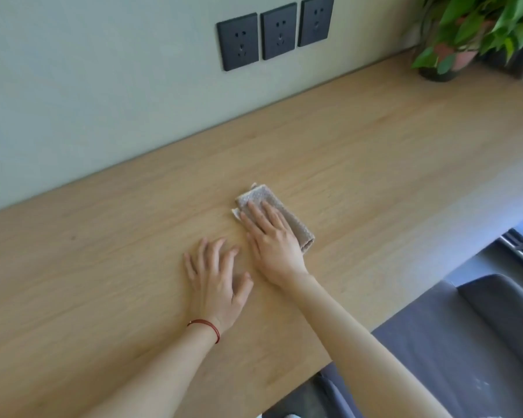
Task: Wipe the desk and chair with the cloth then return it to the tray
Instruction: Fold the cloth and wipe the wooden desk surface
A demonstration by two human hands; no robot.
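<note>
Nearest the camera, grey chair (453, 354) at lower right, tucked at desk (103, 251) edge. Left hand (216, 285) flat on the wood, fingers spread, red string on wrist. Just beside it, right hand (271, 239) presses flat on folded beige cloth (296, 218), fingers together, extended. Farther: potted plant (462, 34) at back right corner, three black wall sockets (275, 31) above desk.

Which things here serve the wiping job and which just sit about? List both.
For the job: cloth, folded, flat under the right hand; desk; chair; left hand, spread on the desk. No tray in view.

Just there: plant; three sockets on the wall.
</note>
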